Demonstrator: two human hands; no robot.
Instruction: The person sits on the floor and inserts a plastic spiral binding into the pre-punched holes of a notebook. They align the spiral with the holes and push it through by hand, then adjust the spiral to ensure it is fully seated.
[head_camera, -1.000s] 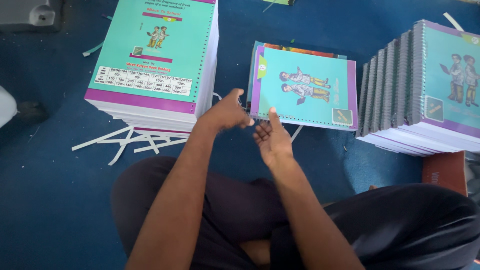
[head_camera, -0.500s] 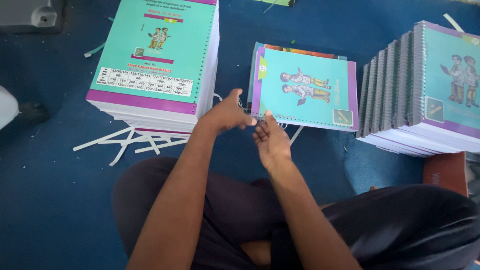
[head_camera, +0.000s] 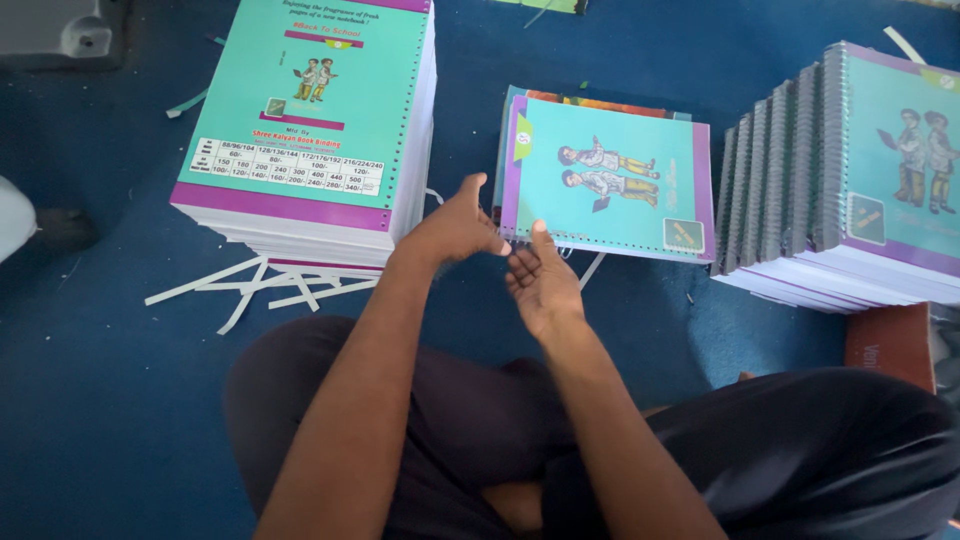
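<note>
Both hands are meeting at the near edge of the turquoise notebook (head_camera: 610, 180) on the blue floor (head_camera: 100, 400): left hand (head_camera: 455, 232) pinching its punched edge, right hand (head_camera: 540, 285) open beneath. I am judging it light and bendable, best gripped there. Stacks are lying beside: tall stack (head_camera: 310, 120), bound stack (head_camera: 840, 180).

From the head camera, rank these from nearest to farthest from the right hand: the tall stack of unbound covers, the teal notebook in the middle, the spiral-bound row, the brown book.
1. Teal notebook: just ahead of the right hand, at its fingertips.
2. Tall stack of unbound covers: far left.
3. Spiral-bound row: far right.
4. Brown book: right edge, by the knee.
Items 2 and 3 are too close to call.
</note>
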